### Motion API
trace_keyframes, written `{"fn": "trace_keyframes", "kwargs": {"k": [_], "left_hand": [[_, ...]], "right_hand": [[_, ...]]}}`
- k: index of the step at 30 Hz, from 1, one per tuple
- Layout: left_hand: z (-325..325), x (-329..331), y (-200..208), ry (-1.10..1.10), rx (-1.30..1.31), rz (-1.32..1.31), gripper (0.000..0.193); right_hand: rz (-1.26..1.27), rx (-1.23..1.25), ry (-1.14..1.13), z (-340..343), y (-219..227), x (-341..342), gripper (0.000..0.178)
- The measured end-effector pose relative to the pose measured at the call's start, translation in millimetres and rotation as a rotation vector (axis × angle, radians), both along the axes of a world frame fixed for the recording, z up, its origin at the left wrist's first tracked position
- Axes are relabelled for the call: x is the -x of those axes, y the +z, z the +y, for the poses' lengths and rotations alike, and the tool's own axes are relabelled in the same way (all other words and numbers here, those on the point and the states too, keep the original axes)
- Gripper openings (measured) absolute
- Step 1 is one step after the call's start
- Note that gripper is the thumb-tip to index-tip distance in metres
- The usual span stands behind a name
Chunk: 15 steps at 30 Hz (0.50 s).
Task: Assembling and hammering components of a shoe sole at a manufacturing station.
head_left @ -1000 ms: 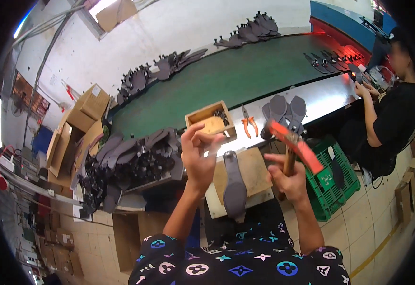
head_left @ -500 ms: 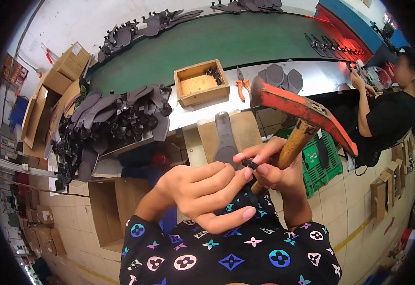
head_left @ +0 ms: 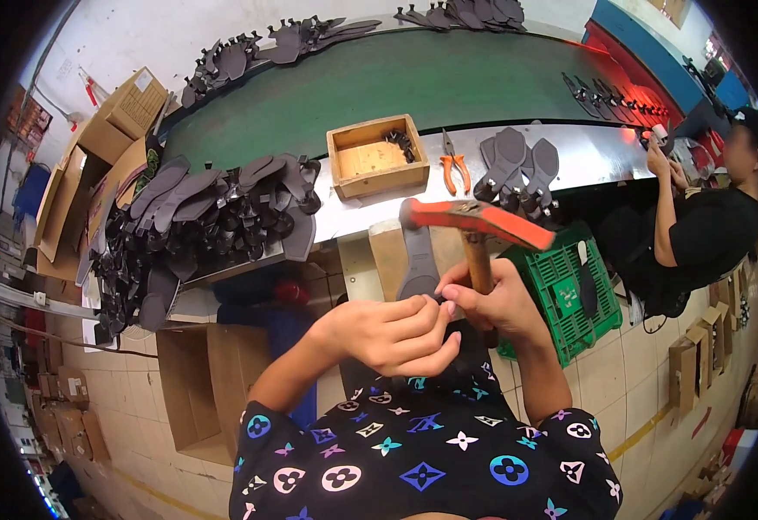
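At the far left we see open cardboard boxes (head_left: 93, 165) leaning by the wall, and just right of them a big heap of dark shoe soles (head_left: 197, 225) spilling over the left part of the worktop (head_left: 353, 217). Behind it runs a green conveyor belt (head_left: 413, 82) with more dark soles along its far edge. Near the middle of the worktop stands a shallow wooden tray (head_left: 377, 158) with a few small dark parts in one corner, and just to its right lie orange-handled pliers (head_left: 453, 165).

Below that, our left hand (head_left: 392, 334) is curled, its fingers (head_left: 422, 314) pinched on something small at the near end of a grey sole (head_left: 418, 256) that lies lengthwise on a wooden block (head_left: 387, 251); what is pinched is too small to tell. Our right hand (head_left: 496, 303) touches the left one and is clenched around the wooden handle of a hammer (head_left: 478, 221), whose orange head is raised above the sole.

Farther right, a few grey soles (head_left: 517, 160) rest on the worktop, a green plastic crate (head_left: 569, 286) stands on the floor, and another person in black (head_left: 699, 234) sits at the far right with hands raised to the worktop.
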<state>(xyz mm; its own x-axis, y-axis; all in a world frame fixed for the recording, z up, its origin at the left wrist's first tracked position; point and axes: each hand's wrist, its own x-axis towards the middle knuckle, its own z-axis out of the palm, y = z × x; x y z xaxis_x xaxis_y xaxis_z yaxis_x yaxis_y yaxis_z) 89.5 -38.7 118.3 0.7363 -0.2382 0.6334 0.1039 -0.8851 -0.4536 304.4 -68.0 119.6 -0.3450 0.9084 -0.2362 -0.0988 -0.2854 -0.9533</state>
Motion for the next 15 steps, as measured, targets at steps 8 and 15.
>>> {"fn": "trace_keyframes", "kwargs": {"k": [8, 15], "left_hand": [[0.8, 3.2, -26.3, -0.015, 0.156, 0.088, 0.023], [4.5, 1.1, -28.0, -0.062, 0.249, 0.130, 0.024]], "right_hand": [[0.043, 0.127, 0.057, 1.7, -26.0, -1.3, 0.021], [0.122, 0.218, 0.078, 1.8, -42.2, -14.2, 0.021]]}}
